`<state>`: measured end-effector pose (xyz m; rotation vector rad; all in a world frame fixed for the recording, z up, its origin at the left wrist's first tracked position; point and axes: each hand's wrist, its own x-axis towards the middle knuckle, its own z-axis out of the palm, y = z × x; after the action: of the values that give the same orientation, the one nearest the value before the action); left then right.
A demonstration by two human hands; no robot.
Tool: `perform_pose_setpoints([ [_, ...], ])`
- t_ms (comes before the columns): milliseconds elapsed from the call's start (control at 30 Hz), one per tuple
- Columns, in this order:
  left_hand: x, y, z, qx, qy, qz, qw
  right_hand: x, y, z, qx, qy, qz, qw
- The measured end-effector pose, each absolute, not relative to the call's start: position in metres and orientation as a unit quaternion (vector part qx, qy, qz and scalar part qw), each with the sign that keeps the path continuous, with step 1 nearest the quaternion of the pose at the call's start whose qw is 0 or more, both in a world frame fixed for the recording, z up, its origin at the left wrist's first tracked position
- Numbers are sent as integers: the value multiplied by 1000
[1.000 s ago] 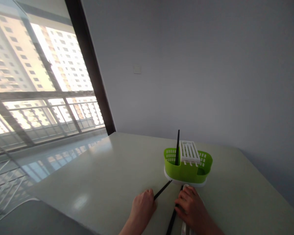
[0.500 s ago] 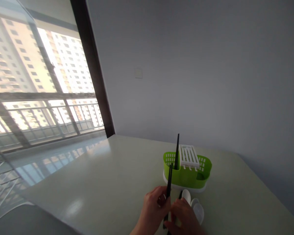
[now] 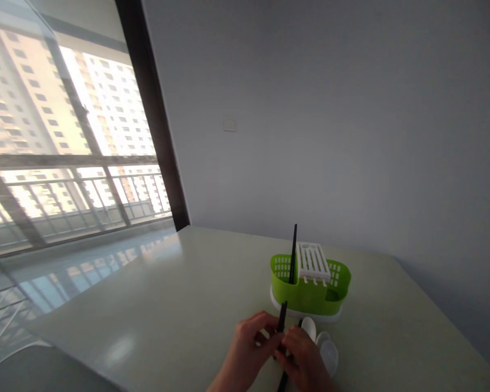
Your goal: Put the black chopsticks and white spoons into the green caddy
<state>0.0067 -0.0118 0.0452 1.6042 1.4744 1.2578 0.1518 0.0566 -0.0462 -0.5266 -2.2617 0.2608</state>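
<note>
A pair of black chopsticks [image 3: 282,318] stands nearly upright between my hands, tips close together. My left hand [image 3: 253,344] is closed on it, thumb and fingers pinching from the left. My right hand [image 3: 304,356] presses against it from the right with curled fingers and hides its lower part. Another dark stick [image 3: 283,383] pokes out below my right hand, most of it covered. Just beyond is a green utensil basket [image 3: 306,296] with a white slotted rack [image 3: 313,261]. Black chopsticks [image 3: 293,253] lean upright in its left compartment.
White spoons [image 3: 329,356] lie on the pale table [image 3: 179,305] right of my right hand, with one spoon bowl [image 3: 309,328] nearer the basket. A grey wall [image 3: 310,136] rises behind the table. A grey chair back [image 3: 44,370] stands at the lower left.
The chopsticks in my hands have dropped lower, with less of them showing above my left hand. My right hand has come up closer to the left one.
</note>
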Motion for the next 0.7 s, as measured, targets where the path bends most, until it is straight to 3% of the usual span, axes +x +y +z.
perform_pose_setpoints([
  [167, 0, -11, 53, 619, 560, 477, 274, 153, 57, -46, -221, -902, 99, 358],
  [467, -30, 55, 154, 574, 506, 615, 191, 173, 73, -41, -254, -893, 26, 369],
  [700, -19, 159, 117, 606, 530, 547, 230, 177, 80, -37, -199, -877, -81, 429],
])
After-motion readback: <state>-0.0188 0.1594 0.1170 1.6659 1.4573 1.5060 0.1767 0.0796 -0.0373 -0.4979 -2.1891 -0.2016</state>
